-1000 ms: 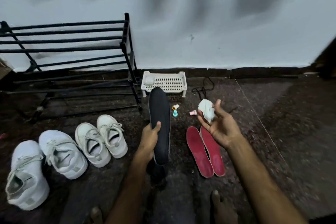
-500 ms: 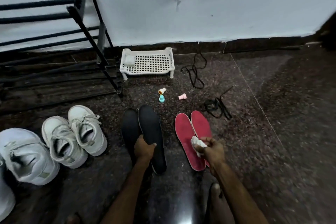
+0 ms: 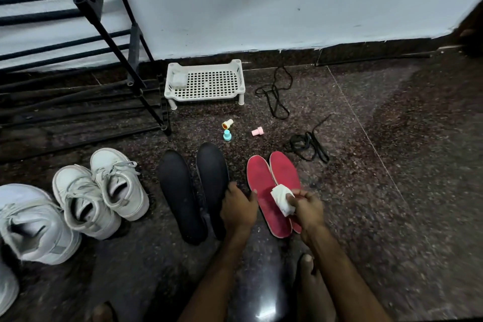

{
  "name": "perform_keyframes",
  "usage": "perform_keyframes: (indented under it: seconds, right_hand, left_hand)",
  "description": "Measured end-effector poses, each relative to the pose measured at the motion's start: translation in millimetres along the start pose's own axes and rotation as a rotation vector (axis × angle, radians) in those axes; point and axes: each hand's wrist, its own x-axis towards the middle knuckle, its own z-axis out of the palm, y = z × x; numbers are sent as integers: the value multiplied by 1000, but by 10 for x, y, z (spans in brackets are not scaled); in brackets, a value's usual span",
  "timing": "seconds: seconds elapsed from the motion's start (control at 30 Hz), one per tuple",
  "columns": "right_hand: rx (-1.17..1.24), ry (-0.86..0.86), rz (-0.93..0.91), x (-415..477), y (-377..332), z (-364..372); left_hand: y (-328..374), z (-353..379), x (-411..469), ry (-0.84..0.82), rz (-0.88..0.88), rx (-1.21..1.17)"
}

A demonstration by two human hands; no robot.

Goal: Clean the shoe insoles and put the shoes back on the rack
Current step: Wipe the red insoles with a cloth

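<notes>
Dark speckled stone makes up the floor (image 3: 392, 191), and everything we see lies on it, below a white wall (image 3: 261, 8). A black metal shoe rack (image 3: 134, 44) stands at the left against that wall, and its bars carry no shoes. In front of it a large white shoe (image 3: 34, 225) sits at the left edge. Just beside that stands a pair of smaller white sneakers (image 3: 99, 191), laced, with their toes pointing away from us.

Nearer the middle two black insoles (image 3: 180, 196) lie side by side. To their right are two red insoles (image 3: 264, 191), the right one overlapping the left along its inner edge. A white perforated plastic tray (image 3: 203, 97) on short legs stands near the rack's foot, with a small pale pad (image 3: 179, 80) in its left corner. One loose black lace (image 3: 274, 94) trails right of the tray. A second lace (image 3: 308, 146) lies bunched just beyond the red insoles.

Our left hand (image 3: 239, 206) is down between the two pairs of insoles, knuckles up and fingers bent under. We cannot tell whether it grips anything. Our right hand (image 3: 305, 206) pinches a crumpled white cloth (image 3: 281, 198) against the left red insole. Three little caps, yellow (image 3: 227, 123), teal (image 3: 227, 136) and pink (image 3: 257, 131), lie between the tray and the insoles.
</notes>
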Motion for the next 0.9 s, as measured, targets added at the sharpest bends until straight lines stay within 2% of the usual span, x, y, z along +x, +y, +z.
perform_keyframes:
  seconds: [0.1,0.27,0.4,0.47,0.6,0.67,0.8,0.9]
  right_hand:
    - [46,51,-17,-39,-70,-54]
    - [19,-7,-20,-91,-61,-126]
    - [72,-38,8,-106,-83,-151]
    - [101,-59,9,-150,-128,-132]
    - [217,-182,11,-238,-229,-40]
    - [314,-285,31,-354,-352,44]
    - [398,-530,-83,-730,-799,256]
    - [281,-654,-247,-1104,-1166,458]
  left_hand:
    - [56,171,-88,-116,-48,117]
    - [46,377,-67,-102,-76,138]
    - [26,390,4,-148,-132,62]
    - [-19,373,49,-169,-146,-82]
    - [-58,157,100,-210,-306,-651]
    - [8,-127,68,-246,-312,-849]
    - [264,-881,-51,-273,-132,-1110]
    - [455,-1446,-182,-282,-12,-1308]
